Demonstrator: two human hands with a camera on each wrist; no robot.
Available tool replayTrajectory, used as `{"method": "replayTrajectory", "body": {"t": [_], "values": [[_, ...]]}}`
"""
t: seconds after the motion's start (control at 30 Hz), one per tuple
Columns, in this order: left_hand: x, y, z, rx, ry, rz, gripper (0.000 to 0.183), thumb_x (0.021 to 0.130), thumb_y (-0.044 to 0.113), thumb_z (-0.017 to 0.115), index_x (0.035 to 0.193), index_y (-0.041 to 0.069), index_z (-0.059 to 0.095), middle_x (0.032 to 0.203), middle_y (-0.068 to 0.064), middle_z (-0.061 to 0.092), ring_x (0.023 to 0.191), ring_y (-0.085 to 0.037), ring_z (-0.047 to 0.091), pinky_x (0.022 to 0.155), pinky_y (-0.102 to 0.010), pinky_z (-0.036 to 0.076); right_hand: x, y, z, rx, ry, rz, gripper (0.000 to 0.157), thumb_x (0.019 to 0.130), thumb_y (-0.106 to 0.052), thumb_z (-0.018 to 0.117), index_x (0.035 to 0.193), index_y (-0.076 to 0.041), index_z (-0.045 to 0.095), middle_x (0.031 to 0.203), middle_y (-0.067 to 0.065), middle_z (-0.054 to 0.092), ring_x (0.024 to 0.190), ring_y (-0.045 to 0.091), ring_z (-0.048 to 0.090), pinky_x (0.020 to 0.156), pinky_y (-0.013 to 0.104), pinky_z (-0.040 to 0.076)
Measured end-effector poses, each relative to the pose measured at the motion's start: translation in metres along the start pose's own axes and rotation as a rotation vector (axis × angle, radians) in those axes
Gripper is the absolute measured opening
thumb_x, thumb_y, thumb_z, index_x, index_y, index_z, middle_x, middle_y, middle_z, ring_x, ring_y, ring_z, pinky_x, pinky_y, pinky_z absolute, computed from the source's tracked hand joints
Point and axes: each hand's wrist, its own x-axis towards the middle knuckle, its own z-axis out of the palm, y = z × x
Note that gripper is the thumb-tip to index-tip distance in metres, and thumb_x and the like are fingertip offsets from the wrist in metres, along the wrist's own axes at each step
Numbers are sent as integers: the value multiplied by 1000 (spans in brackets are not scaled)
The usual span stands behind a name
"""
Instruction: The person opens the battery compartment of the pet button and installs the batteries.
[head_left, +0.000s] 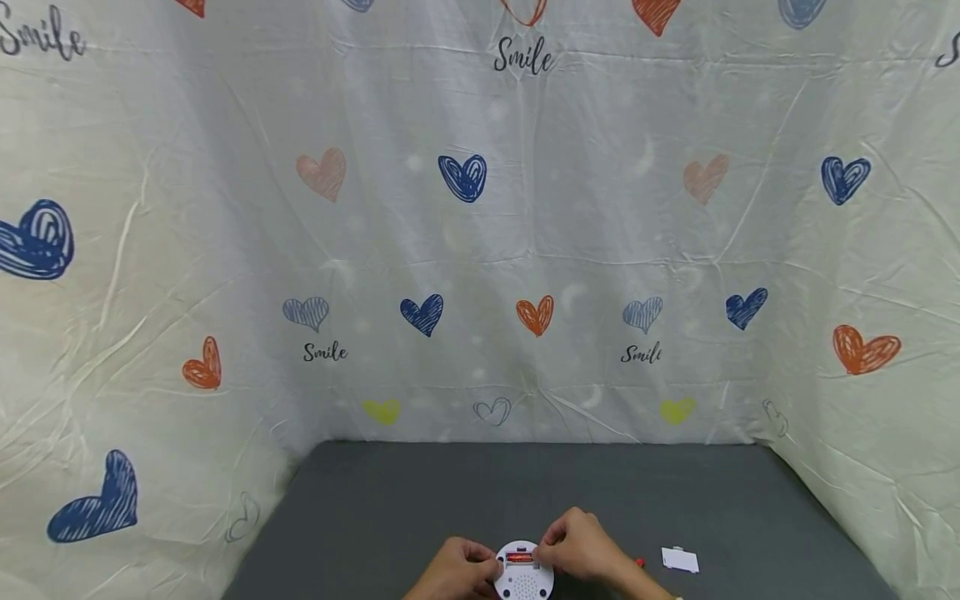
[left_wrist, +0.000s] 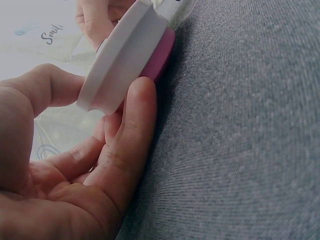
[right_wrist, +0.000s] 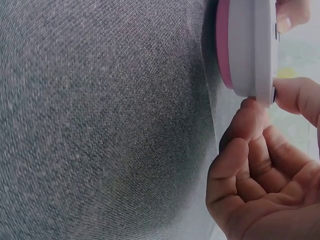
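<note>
A round white battery device [head_left: 524, 586] with a pink face lies back side up in the head view. In its uncovered compartment lies a red battery [head_left: 519, 558]. My left hand [head_left: 459, 571] grips the device's left rim, its thumb on the back and fingers by the pink face [left_wrist: 160, 55]. At the upper right of the compartment, my right hand [head_left: 577, 546] pinches the rim. In the right wrist view, the right thumb presses the back by a dark foot and a fingertip [right_wrist: 252, 112] supports the edge below. The inside of the compartment is hidden in both wrist views.
A small white cover with tabs [head_left: 680, 559] lies on the dark grey table [head_left: 525, 483] to the right. Beside the right forearm, a small red object [head_left: 640, 562] is partly hidden. A white curtain [head_left: 570, 217] printed with hearts surrounds the table at the back and sides.
</note>
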Motion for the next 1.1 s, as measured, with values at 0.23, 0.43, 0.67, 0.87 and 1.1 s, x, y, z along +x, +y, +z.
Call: {"method": "replayTrajectory", "body": {"t": [0.23, 0.43, 0.67, 0.87, 1.1], "values": [[1, 0, 0, 2, -5, 2, 20, 93, 16, 66, 102, 0, 73, 85, -5, 73, 73, -14, 71, 68, -31, 58, 0, 0, -2, 8, -10, -5, 11, 81, -24, 79, 72, -18, 76, 62, -6, 65, 54, 9, 56, 46, 26, 42], [2, -2, -1, -6, -12, 10, 19, 93, 15, 66, 101, 0, 73, 84, -5, 73, 73, -15, 71, 68, -32, 58, -2, -1, -6, 17, -30, -35, 12, 81, -26, 79, 73, -18, 77, 61, -7, 66, 53, 7, 56, 45, 25, 42], [2, -2, -1, 0, -8, 3, 20, 94, 16, 66, 103, 0, 73, 86, -5, 73, 74, -15, 71, 70, -32, 58, -3, -2, -12, 24, -36, -51, 11, 82, -27, 79, 76, -18, 79, 62, -2, 68, 56, 10, 60, 48, 26, 44], [1, -2, -1, -8, -6, 12, 21, 94, 16, 66, 104, -1, 73, 86, -6, 73, 74, -15, 71, 70, -33, 58, -1, -5, -23, -5, -18, -80, 9, 85, -28, 78, 80, -20, 80, 65, -3, 70, 58, 13, 64, 49, 28, 45], [-1, -2, -1, -22, -7, 21, 21, 94, 15, 66, 103, -2, 73, 85, -6, 73, 73, -15, 72, 69, -33, 59, -2, -10, -43, -34, -4, -95, 9, 86, -29, 77, 86, -21, 80, 75, -7, 72, 67, 11, 66, 56, 29, 51]]}}
